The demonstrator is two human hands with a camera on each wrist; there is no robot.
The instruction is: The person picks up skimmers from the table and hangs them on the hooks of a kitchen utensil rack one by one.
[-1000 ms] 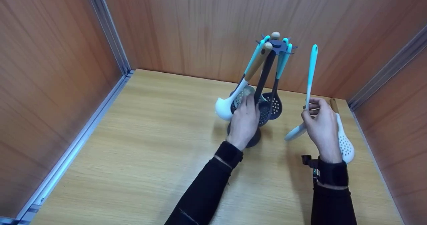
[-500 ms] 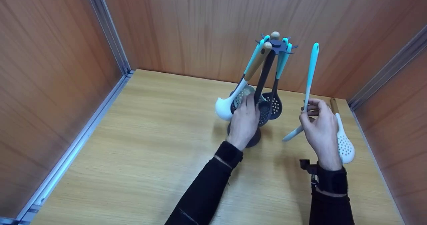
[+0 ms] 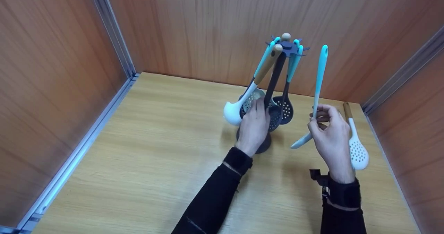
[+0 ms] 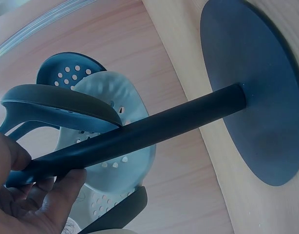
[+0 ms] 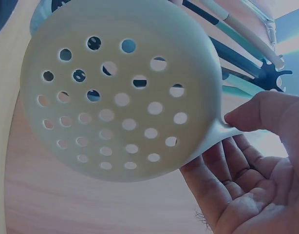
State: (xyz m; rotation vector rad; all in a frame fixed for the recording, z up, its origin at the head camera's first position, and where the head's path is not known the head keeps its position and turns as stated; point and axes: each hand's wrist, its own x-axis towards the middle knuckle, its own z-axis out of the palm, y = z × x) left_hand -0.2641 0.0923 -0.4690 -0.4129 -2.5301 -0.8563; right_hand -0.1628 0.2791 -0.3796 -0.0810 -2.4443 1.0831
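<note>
My left hand grips the dark pole of a utensil stand, below its hooked top. The pole rises from a round base. Hanging around it are a white ladle with a wooden handle, a black skimmer with a turquoise handle, and others partly hidden by the hand. To the right of the stand, my right hand pinches a skimmer near its neck. Its turquoise handle points up; the pale, round perforated head is at the lower end, apart from the stand.
On the table's right side lies a white slotted turner with a wooden handle. Wooden panels enclose the back and both sides, with metal rails along the left edge. Bare tabletop stretches left of the stand.
My right hand has shifted slightly left and toward me with the skimmer, whose handle now tilts a little differently. The left hand and the stand have stayed put.
</note>
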